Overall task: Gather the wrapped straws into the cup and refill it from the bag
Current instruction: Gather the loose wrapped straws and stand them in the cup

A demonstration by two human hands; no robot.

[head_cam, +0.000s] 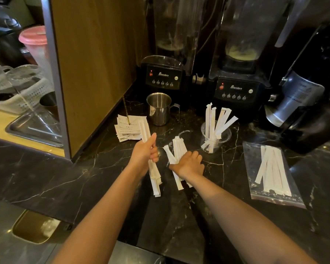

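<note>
Both hands (144, 149) (189, 163) grip wrapped straws (154, 180).

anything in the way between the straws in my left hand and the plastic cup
Only the right hand, pressing the loose straws on the counter, lies roughly between the left hand bundle and the cup; carried above, nothing blocks.

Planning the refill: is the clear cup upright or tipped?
Upright. The clear cup stands on its base, mouth up, with wrapped straws leaning inside.
</note>
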